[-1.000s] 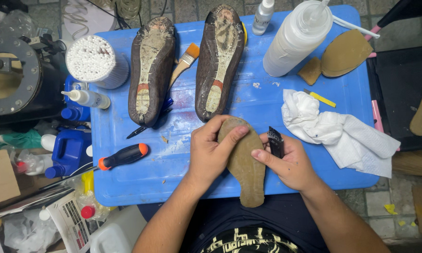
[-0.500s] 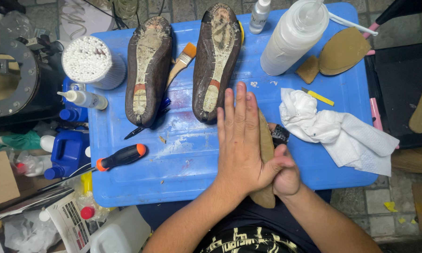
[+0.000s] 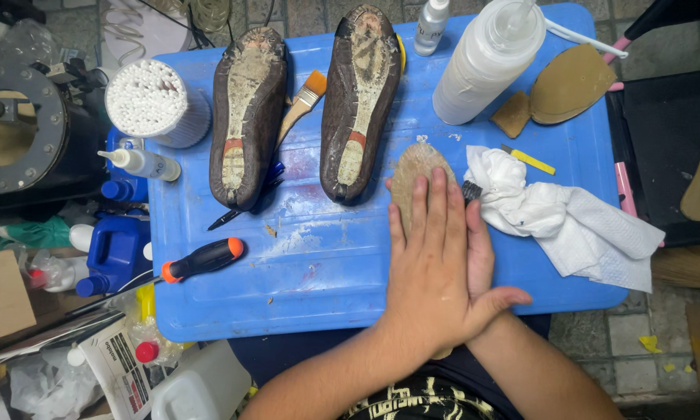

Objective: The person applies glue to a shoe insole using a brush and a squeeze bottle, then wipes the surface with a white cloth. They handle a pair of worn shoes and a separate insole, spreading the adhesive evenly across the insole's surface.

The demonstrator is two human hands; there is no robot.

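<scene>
Sole piece (image 3: 418,169) lies flat on the blue lid (image 3: 326,264), right of two upturned shoes (image 3: 303,109). Left hand (image 3: 435,264) presses it, fingers spread flat, gripping nothing; right hand (image 3: 496,299) is hidden beneath, grip unclear. Piece not yet attached to either shoe.

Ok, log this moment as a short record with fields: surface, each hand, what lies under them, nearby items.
surface: blue plastic lid
left hand: left hand flat, fingers spread, pressing down on the tan sole piece
right hand: right hand mostly hidden under the left
nearby: two upturned shoes, white cloth, paintbrush, screwdriver, squeeze bottle
</scene>
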